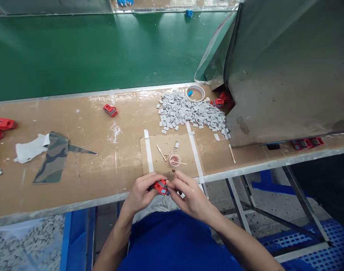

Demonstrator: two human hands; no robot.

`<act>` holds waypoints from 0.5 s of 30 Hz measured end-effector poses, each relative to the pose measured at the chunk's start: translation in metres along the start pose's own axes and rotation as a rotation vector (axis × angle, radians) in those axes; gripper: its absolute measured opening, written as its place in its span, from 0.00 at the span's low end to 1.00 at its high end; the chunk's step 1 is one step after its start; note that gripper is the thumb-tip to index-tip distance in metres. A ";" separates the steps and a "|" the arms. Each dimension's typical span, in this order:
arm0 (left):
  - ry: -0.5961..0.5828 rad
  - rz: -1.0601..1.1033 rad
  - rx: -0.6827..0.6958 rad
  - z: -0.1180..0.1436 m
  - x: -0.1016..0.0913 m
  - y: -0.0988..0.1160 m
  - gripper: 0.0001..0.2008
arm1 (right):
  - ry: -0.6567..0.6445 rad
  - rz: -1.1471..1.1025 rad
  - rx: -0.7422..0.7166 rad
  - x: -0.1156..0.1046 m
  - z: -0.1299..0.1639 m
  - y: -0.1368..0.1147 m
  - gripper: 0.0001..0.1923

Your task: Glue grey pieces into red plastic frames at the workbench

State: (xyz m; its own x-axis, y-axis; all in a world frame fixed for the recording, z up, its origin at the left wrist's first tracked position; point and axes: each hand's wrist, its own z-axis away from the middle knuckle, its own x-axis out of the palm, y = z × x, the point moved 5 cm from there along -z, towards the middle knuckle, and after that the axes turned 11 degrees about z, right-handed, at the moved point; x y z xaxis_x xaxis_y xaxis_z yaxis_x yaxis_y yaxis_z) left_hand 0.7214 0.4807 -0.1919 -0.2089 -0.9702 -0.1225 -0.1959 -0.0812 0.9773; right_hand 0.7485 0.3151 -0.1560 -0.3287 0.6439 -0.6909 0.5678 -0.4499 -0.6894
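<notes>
A small red toy car body (161, 187) with grey and light parts is held at the table's front edge. My left hand (143, 191) is closed round its left side. At its right side my right hand (187, 192) has thumb and fingers pinched against the car; whether a small piece sits between them is hidden. Just beyond my hands a small cup (175, 160) of reddish liquid has a cotton swab (179, 162) lying across it. Another swab (161, 153) and a single grey piece (177, 145) lie close by on the taped cardboard (172, 141).
A heap of small grey pieces (189, 111) lies behind, with a tape roll (195, 93) at its back. One red car (110, 110) stands left of it; more red cars (3, 123) sit far left. Camouflage cloth (52, 158) lies left. A metal housing (287, 75) rises right. A green belt (104, 52) runs behind.
</notes>
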 end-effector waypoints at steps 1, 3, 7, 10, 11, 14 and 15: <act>-0.002 -0.011 -0.005 0.000 0.000 0.000 0.08 | 0.003 -0.004 -0.001 0.000 0.000 0.001 0.11; -0.007 -0.028 0.000 0.000 0.000 0.000 0.08 | 0.005 -0.026 0.000 0.001 0.000 0.002 0.10; -0.008 -0.032 0.076 0.000 0.000 0.001 0.10 | 0.008 -0.111 0.038 0.001 0.001 0.005 0.08; 0.009 -0.053 0.132 0.000 0.000 0.003 0.11 | 0.030 -0.257 0.143 0.003 0.005 0.010 0.07; 0.012 -0.060 0.143 0.000 0.000 0.004 0.11 | 0.028 -0.306 0.189 0.005 0.006 0.012 0.06; 0.022 -0.063 0.158 -0.001 0.000 0.006 0.10 | 0.038 -0.376 0.281 0.010 0.013 0.017 0.03; 0.023 -0.057 0.155 -0.001 0.001 0.006 0.11 | 0.057 -0.365 0.287 0.010 0.014 0.018 0.03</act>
State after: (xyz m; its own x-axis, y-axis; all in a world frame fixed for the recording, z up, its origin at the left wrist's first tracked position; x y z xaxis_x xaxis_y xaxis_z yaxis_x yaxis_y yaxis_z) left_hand 0.7210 0.4795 -0.1860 -0.1721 -0.9701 -0.1711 -0.3525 -0.1015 0.9303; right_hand 0.7447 0.3044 -0.1781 -0.4213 0.8213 -0.3847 0.1882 -0.3357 -0.9230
